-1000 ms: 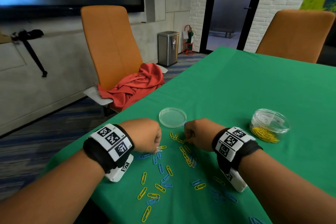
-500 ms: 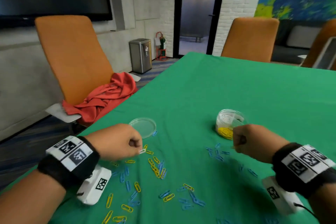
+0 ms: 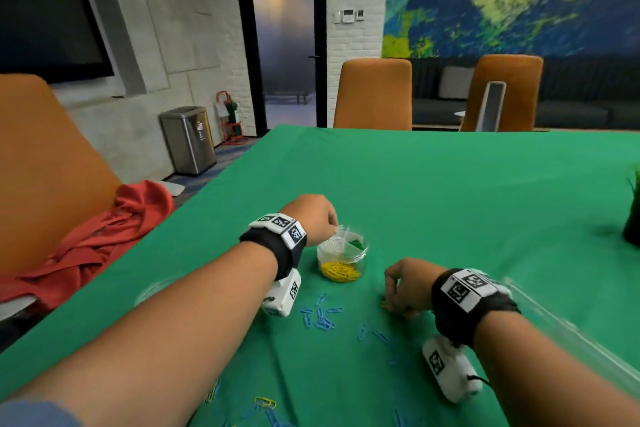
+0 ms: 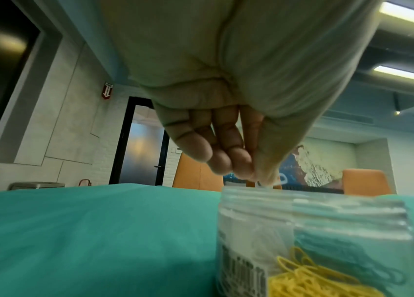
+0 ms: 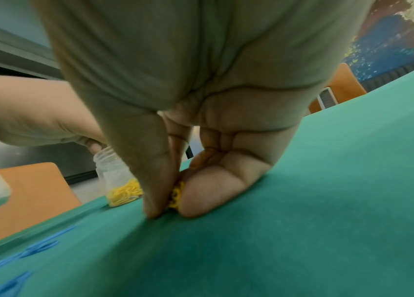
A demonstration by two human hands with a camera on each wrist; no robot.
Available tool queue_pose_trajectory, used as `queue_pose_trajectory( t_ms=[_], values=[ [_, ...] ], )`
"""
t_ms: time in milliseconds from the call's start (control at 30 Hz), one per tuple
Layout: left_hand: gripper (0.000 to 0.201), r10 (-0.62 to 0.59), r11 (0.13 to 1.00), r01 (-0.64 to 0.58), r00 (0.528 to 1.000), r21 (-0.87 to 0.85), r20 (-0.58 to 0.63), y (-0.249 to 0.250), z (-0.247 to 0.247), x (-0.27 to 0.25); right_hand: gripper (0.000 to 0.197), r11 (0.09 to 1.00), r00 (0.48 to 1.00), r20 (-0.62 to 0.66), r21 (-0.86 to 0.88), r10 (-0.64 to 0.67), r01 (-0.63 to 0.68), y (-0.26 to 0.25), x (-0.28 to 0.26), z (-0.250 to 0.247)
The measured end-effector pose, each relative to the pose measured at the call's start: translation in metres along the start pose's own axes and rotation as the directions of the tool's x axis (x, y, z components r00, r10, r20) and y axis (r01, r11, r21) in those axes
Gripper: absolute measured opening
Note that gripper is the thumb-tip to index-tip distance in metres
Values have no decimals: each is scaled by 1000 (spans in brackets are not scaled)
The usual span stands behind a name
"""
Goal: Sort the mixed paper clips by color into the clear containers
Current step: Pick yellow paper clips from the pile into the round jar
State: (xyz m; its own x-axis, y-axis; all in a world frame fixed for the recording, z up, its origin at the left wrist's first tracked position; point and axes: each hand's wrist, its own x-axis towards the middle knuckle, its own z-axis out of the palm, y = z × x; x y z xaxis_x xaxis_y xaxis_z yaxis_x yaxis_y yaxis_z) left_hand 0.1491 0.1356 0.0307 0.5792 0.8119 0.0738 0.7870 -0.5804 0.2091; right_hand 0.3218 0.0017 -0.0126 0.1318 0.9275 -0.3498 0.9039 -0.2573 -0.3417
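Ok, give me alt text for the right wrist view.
The right hand pinches yellow paper clips between thumb and fingers against the green tablecloth. Behind it, the left hand holds its fingertips over a clear jar with yellow clips at the bottom; blue clips lie at lower left.

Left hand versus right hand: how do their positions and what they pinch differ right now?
The left hand is raised over the clear jar, pinching a white paper clip; the right hand is down on the green tablecloth, pinching yellow paper clips. Both pinch with thumb and fingertips.
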Motion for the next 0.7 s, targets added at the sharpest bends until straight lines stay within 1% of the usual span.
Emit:
queue_pose_trajectory(
  t_ms=[100,200,267,333,400,500,600,667,700],
  values=[
    [12,-34,998,31,998,49,49,1,7,8,14,1000,1000,8,10,-1,1,3,2,-1],
    [8,-35,999,35,999,10,14,-7,2,1,15,1000,1000,22,24,-11,10,4,4,-1],
    [6,7,1000,-7,1000,4,4,-12,-6,-14,16,999,1000,25,31,-15,14,4,4,0],
    [3,54,998,-56,997,32,61,-19,-13,-37,16,999,1000,17,34,-12,12,6,3,0],
    [3,53,995,-66,986,75,157,-36,-18,-67,14,1000,1000,17,30,-10,9,6,3,0],
    [5,-40,984,-6,966,177,256,-80,-28,-111,13,1000,1000,17,25,-10,10,7,3,1],
    [10,-182,952,103,947,287,264,-123,-38,-151,13,1000,1000,13,6,-9,9,7,5,2],
    [16,-232,945,151,935,291,269,-140,-37,-173,13,999,1000,12,-35,-1,2,4,4,3],
    [19,-231,953,157,930,259,286,-143,-34,-182,13,999,1000,13,-48,3,-3,2,3,3]
  ],
)
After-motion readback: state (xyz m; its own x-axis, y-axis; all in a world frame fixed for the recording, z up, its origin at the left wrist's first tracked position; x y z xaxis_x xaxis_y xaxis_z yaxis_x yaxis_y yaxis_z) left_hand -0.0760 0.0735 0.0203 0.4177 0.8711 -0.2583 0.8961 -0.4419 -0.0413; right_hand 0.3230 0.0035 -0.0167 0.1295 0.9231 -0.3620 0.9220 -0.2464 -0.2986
